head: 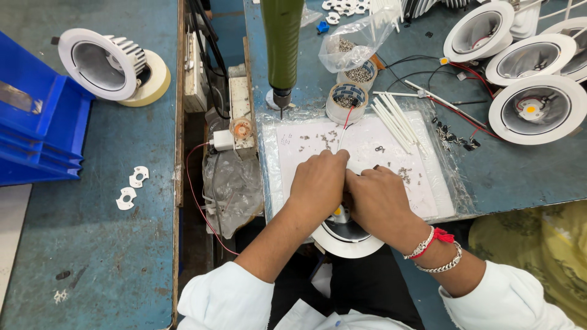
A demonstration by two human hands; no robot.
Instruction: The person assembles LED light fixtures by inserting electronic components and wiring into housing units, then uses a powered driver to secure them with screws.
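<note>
Left hand [319, 183]: bare, no ring or band seen, forearm uncovered up to approx the elbow. Left sleeve [226, 299]: white cloth, pushed up, soft folds at the cuff edge. Right hand [379, 205]: bare too. Right wrist carries 3 items: a white bead bracelet [422, 244], a red thread [441, 236] w/ a knotted tuft sticking out, and a silver chain bracelet [445, 266] further up the arm. Right sleeve [507, 299]: same white cloth, also pushed up. Dark trousers [361, 287] show btw the two sleeves, lower centre of head view.
</note>
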